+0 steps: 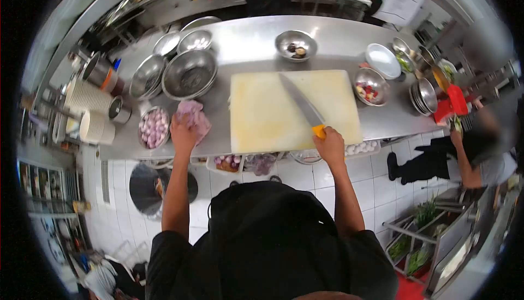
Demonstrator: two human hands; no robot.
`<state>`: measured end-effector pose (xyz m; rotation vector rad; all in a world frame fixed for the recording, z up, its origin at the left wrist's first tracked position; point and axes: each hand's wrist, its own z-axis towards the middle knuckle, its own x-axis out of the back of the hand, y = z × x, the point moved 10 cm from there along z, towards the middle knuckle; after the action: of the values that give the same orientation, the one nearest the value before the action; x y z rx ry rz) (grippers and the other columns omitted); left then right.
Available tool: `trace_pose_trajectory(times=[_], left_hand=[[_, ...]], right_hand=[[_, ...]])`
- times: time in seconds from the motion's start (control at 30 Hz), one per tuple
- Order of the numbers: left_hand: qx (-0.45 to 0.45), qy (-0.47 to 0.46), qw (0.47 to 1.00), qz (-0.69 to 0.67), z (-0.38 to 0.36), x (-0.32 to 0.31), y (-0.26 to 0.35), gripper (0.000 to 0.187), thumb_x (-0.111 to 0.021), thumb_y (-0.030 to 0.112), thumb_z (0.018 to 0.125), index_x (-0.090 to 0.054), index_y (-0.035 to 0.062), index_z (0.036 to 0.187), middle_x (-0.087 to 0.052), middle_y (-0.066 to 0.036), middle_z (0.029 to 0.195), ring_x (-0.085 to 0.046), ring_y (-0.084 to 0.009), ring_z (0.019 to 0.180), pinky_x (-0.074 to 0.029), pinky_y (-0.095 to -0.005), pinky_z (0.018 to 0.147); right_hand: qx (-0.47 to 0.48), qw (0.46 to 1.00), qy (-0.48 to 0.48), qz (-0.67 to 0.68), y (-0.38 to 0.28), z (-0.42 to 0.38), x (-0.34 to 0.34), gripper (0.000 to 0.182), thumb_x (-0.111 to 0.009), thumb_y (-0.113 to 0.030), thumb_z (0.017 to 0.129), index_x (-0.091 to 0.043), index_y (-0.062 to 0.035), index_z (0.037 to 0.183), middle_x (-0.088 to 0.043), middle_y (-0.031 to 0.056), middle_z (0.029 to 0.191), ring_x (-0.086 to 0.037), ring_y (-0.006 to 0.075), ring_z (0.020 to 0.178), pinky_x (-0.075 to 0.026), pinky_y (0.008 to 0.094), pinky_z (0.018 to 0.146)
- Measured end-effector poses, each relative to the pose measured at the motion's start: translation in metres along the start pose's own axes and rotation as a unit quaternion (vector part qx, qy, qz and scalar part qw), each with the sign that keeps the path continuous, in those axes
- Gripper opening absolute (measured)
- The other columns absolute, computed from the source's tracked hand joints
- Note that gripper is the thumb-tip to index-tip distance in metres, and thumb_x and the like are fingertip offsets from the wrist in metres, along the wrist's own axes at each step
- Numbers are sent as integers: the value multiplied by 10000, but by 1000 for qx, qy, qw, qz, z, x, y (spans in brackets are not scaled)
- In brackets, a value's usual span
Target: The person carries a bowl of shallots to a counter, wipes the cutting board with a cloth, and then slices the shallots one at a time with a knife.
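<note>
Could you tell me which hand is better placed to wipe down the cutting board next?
Probably the left hand: it already rests on the pink cloth just beside the cutting board. The right hand is closed on the knife, whose blade lies across the board.

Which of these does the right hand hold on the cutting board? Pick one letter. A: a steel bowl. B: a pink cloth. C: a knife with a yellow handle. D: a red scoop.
C: the right hand closes its grip on the yellow handle of the knife, whose blade lies across the cutting board; the pink cloth is under the left hand instead.
</note>
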<state>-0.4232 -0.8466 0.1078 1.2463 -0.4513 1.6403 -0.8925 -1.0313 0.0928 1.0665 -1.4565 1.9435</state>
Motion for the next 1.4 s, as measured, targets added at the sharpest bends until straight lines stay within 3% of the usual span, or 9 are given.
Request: trace_pose_trajectory(times=[0.1, 0.2, 0.3, 0.5, 0.67, 0.93, 1.13, 1.3, 1.4], left_hand=[[-17, 61, 998, -14, -11, 27, 12, 413, -662, 113, 780, -652, 56, 1189, -561, -271, 1281, -564, -419, 1140, -485, -473, 922], [126, -15, 979, -159, -20, 41, 0, 288, -637, 68, 805, -671, 16, 1086, -648, -223, 1118, -651, -372, 948, -526, -424, 790], [131, 57, 974, -175, -36, 67, -11, 186, -635, 36, 814, -685, 2, 990, -684, -169, 938, -666, -325, 756, -525, -399, 692], [218, 140, 958, -122, -62, 129, -73, 199, -690, 64, 799, -704, 27, 994, -682, -145, 863, -669, -290, 757, -529, -394, 699], [191, 137, 965, -113, -49, 137, -120, 299, -731, 88, 760, -701, 35, 1053, -669, -163, 957, -670, -326, 842, -529, -401, 764], [64, 50, 994, -71, 19, 79, -139, 481, -641, 36, 707, -670, 114, 1181, -620, -138, 1223, -554, -356, 1138, -476, -435, 974], [20, -23, 997, -75, 38, 49, -159, 458, -669, -1, 654, -690, 86, 1104, -639, -153, 1132, -598, -379, 1053, -494, -428, 924], [33, 67, 983, -169, 38, 97, -152, 362, -658, -7, 716, -670, 42, 1075, -639, -139, 1041, -654, -305, 878, -528, -385, 746], [71, 60, 962, -256, 34, 103, -112, 376, -707, 0, 710, -662, 47, 1080, -641, -108, 1023, -650, -251, 839, -522, -341, 726]], right_hand=[[-4, 1000, 2, -17, 2, 1, -5, 320, -691, -247, 794, -628, 37, 929, -671, 243, 932, -646, 426, 876, -515, 496, 789], [-6, 999, -11, -47, -2, 7, -7, 324, -700, -257, 793, -646, 35, 922, -673, 249, 940, -647, 423, 884, -515, 493, 801], [2, 998, -6, -66, -6, 15, -9, 337, -728, -266, 778, -670, 30, 929, -675, 240, 925, -650, 410, 882, -517, 480, 808], [-6, 998, 11, -56, -7, 24, -21, 417, -792, -285, 725, -688, 28, 980, -655, 208, 924, -636, 375, 879, -515, 450, 809], [-35, 998, 19, -46, -9, 21, -19, 611, -843, -235, 691, -596, 30, 1183, -617, 198, 1021, -608, 349, 938, -489, 436, 852], [-39, 995, 50, -75, -17, 19, -26, 692, -817, -215, 674, -550, 18, 1269, -605, 214, 1036, -598, 377, 946, -484, 454, 863], [-17, 992, 50, -111, -17, 20, -29, 647, -789, -201, 680, -575, 10, 1254, -623, 218, 994, -602, 393, 935, -487, 465, 857], [-27, 996, 36, -79, -27, 18, -28, 592, -771, -155, 700, -591, -3, 1243, -642, 240, 978, -620, 410, 924, -499, 471, 842], [2, 995, 43, -85, -22, 22, -28, 572, -745, -121, 711, -587, -7, 1249, -648, 250, 973, -628, 416, 927, -506, 480, 843]])
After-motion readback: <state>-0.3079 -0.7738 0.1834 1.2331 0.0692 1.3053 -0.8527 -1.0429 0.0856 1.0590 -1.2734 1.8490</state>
